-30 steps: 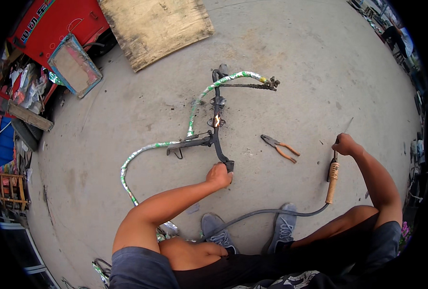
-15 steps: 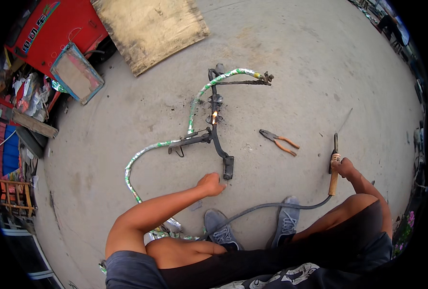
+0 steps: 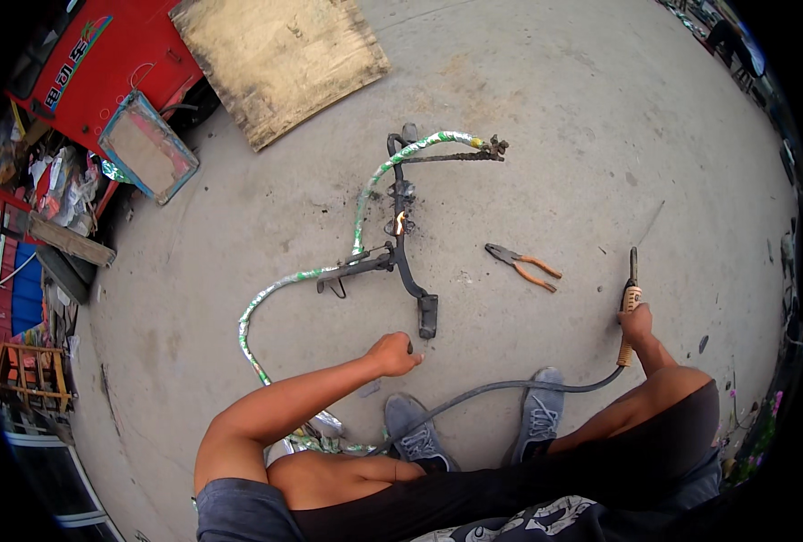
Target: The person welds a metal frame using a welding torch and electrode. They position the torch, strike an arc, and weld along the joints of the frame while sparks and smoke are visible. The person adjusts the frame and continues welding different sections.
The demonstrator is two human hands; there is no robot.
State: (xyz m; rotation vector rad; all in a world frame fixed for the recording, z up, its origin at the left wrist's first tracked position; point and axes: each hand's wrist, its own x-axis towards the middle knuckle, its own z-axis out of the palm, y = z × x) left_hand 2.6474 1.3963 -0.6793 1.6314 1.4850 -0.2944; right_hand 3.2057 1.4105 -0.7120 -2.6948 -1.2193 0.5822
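My right hand (image 3: 636,322) grips a welding electrode holder (image 3: 624,352) by its tan handle. A thin welding rod (image 3: 652,223) sticks out of its far end. My left hand (image 3: 395,355) is closed, with whatever is in it, if anything, hidden. It is just short of the black rubber peg (image 3: 428,316) on a bent dark metal bar (image 3: 408,269), not touching it. A small flame (image 3: 400,221) burns on the bar. A ground cable wrapped in green and silver foil (image 3: 365,200) ends in a rusty clamp (image 3: 496,147) beside a thin rod on the frame.
Orange-handled pliers (image 3: 523,266) lie on the concrete between the bar and the holder. A dark cable (image 3: 492,387) runs from the holder across my shoes. A plywood board (image 3: 279,63), a blue-edged panel (image 3: 151,149) and a red vehicle (image 3: 117,54) are at the far left.
My left hand has drawn back slightly from the rubber peg. My right hand has shifted little and keeps its grip on the holder. The flame still shows on the bar.
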